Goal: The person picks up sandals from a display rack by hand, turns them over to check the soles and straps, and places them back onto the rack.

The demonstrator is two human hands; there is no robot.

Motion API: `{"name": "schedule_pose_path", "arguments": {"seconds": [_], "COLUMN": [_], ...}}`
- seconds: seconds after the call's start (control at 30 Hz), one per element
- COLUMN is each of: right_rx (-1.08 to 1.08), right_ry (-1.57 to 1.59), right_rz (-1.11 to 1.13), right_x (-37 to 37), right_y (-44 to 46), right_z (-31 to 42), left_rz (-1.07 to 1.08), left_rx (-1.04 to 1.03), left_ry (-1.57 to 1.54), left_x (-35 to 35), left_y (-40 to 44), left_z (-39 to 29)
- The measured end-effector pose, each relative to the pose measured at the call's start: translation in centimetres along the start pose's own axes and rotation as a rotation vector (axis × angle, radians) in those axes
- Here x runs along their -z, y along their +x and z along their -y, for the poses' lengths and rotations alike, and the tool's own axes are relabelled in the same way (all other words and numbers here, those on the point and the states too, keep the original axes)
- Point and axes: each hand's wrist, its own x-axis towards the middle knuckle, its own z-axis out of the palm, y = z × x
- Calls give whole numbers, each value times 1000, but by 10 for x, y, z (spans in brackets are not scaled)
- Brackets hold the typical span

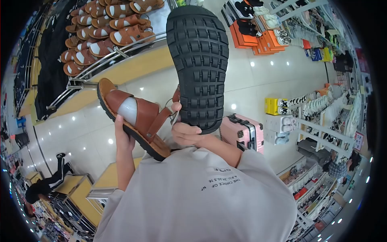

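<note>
My left hand [124,134] is closed around the side of a brown leather sandal [148,115], its thumb on the sole's edge. The sandal tilts with its toe up and left, white stuffing showing under its straps. My right hand [187,133] grips the heel end of a second sandal [199,68], held upright so its black, deeply treaded sole faces me. That sandal's upper is mostly hidden behind the sole. A strap and a thin loop show between the two sandals, near my right fingers.
Rows of brown sandals [117,24] fill a metal-railed display at upper left. A pink suitcase [244,131] stands on the floor beside me. Orange shoe boxes [244,38] and shoe shelves line the right. Another person [48,181] is at lower left.
</note>
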Motion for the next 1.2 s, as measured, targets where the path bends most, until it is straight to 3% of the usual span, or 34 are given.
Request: {"name": "schedule_pose_path", "arguments": {"seconds": [0.17,0.27,0.33,0.43,0.5,0.67,0.9,1.07,1.2], "right_rx": [-77,-99,-112,-127,-124,-134,-139,-106,-69], "right_ry": [12,24,30,42,49,71,88,106,130], "right_rz": [53,84,95,118,131,131,121,134,145], "right_x": [2,3,7,11,14,16,18,26,38], "right_y": [-9,-10,-10,-9,-8,-5,6,29,60], "right_z": [-11,-15,-17,-22,-24,-25,-18,-3,15], "left_rz": [29,-63,100,-42,-74,313,-96,218,144], "left_rx": [-26,120,183,314,309,-4,147,-76,-92], "left_ry": [-245,-206,-151,-313,-410,-450,-194,-231,-147], "left_x": [-3,12,22,33,33,19,55,42,19], "left_y": [-6,10,13,3,0,-1,13,12,24], "left_z": [7,31,55,86,83,47,9,-21,-57]}}
